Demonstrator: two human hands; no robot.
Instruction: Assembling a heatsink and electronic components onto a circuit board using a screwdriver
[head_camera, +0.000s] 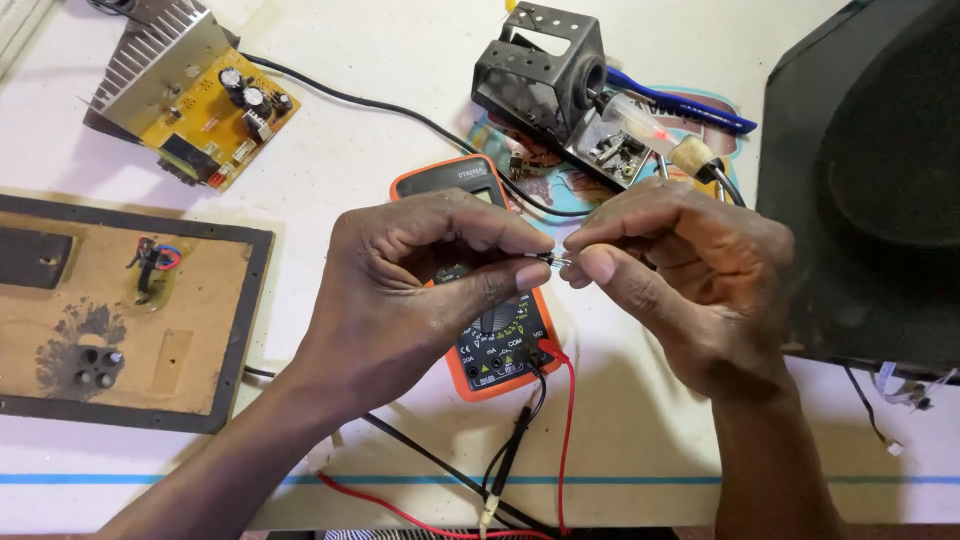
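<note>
At the centre of the frame my left hand (400, 290) and right hand (680, 280) each pinched, thumb against forefinger, one end of a small glass-bodied component with thin wire leads (545, 260), the other fingers curled loosely; a light, steady grip at the tips seemed best, since the leads looked easy to bend; beneath lay the orange-cased multimeter (490, 345) with red and black probe leads (565, 420); at upper left sat a yellow circuit board with a finned metal heatsink (195, 100); a round blue printed sticker (560, 185) showed under the black perforated metal stand (545, 65).
</note>
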